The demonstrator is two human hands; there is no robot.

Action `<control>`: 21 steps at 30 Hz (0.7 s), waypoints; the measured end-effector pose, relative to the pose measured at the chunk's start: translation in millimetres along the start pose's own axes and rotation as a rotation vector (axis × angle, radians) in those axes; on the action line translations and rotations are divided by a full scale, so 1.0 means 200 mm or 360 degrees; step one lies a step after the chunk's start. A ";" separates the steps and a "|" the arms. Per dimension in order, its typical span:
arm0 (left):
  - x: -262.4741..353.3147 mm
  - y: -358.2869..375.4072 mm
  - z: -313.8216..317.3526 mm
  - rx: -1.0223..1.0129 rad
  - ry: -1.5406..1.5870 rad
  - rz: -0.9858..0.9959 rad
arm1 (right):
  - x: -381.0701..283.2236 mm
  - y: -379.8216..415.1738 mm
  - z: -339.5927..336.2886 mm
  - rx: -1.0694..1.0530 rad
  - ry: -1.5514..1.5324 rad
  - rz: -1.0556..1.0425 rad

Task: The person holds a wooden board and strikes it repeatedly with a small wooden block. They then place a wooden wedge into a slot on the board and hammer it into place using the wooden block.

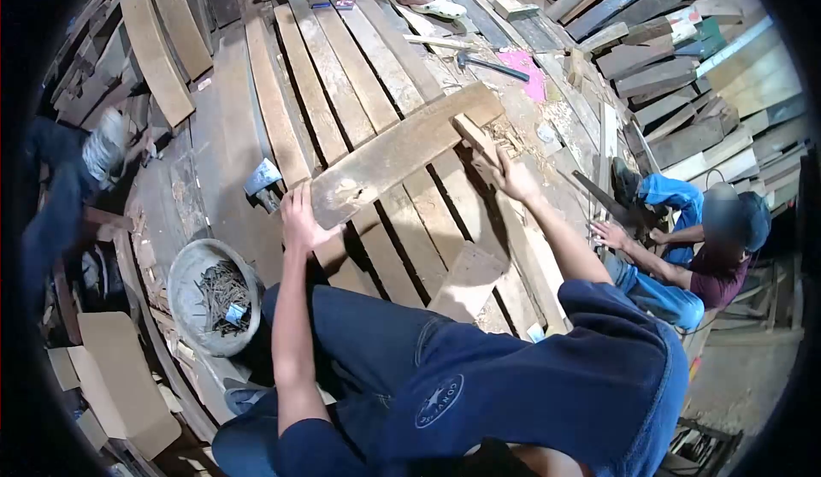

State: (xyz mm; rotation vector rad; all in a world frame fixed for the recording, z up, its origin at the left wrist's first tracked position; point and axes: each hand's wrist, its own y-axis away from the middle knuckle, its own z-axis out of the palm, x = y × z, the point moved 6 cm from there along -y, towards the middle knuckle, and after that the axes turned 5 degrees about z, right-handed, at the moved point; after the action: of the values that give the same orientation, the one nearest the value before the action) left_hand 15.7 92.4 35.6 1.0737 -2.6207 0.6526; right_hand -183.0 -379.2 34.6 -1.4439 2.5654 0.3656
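A broad wooden plank (393,156) lies at a slant across the spaced boards (359,92) in front of me. My left hand (304,220) grips its near left end, fingers over the top face. My right hand (510,176) is closed around a short wooden block (475,138), whose tip overlaps the plank's edge close to the far right end. Beside my left hand is a tool with a pale, broad head (262,176). A plastic bucket of nails (184,306) stands left of my knee, with a small blue-and-white packet (235,313) on the nails.
A hammer (494,67) lies by a pink sheet (526,75) beyond the plank. On the right sits another person (684,255), hands low near a dark tool (603,197). Wood pieces (663,75) are piled at the back right. An opened cardboard box (120,379) is at lower left.
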 end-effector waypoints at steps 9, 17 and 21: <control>-0.01 0.00 0.01 0.0011 -0.0027 -0.0012 | -0.13 0.11 0.16 0.0603 0.0175 -0.0619; 0.01 -0.01 -0.01 0.0057 -0.0009 0.0024 | -0.45 0.30 0.07 0.0067 -0.0341 0.0262; 0.00 -0.01 0.01 0.0044 -0.0022 0.0012 | -0.18 0.15 0.17 0.0141 0.0032 -0.0207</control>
State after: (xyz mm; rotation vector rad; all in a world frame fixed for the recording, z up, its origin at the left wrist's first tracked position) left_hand 16.4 90.1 35.3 1.0803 -2.6363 0.6877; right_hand -189.3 -324.7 16.4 -1.5796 2.4527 0.2169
